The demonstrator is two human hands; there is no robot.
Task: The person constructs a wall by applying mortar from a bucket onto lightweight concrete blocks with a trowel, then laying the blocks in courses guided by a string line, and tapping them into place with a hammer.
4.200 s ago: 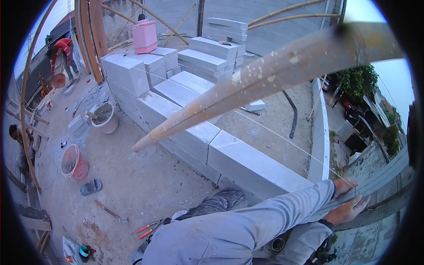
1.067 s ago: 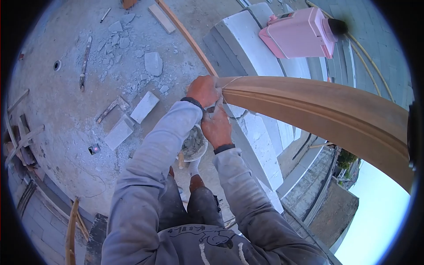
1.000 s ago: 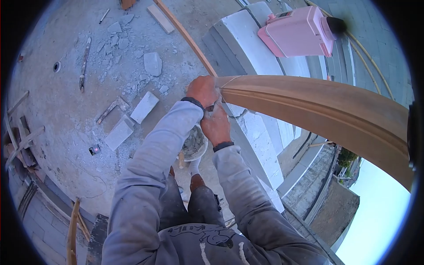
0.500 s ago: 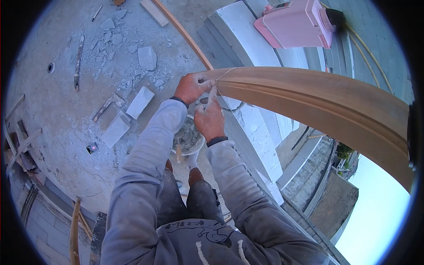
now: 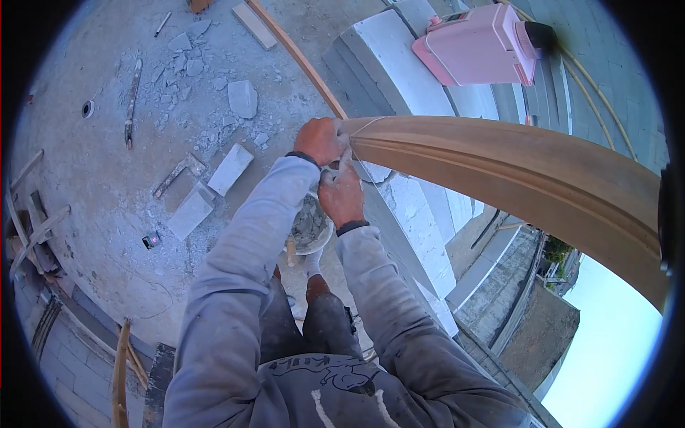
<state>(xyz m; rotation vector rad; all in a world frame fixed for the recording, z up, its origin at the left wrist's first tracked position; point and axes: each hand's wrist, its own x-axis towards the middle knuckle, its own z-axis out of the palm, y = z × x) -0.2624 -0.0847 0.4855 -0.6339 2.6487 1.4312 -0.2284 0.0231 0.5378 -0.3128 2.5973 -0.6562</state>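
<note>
A long brown moulded beam (image 5: 499,153) runs from the upper middle to the right edge, looking curved through the lens. A thin string (image 5: 365,127) crosses over its near left end and hangs down past its lower edge. My left hand (image 5: 319,140) is closed at that end, its fingertips pinching the string. Just below, my right hand (image 5: 341,196) has its index finger raised against the string and the left fingertips, with the other fingers curled. The exact grip between the fingertips is partly hidden.
Under my hands stands a bucket of grey mortar (image 5: 312,221) with a wooden handle (image 5: 291,251) at its rim. White blocks (image 5: 231,169) and rubble lie on the floor to the left. A pink jerrycan (image 5: 474,46) rests on pale blocks, upper right. A drop with a lower roof lies right.
My left hand has shifted slightly rightward and closer to the beam's end. The right hand stays beside it, index finger still raised. The whole view has moved a little.
</note>
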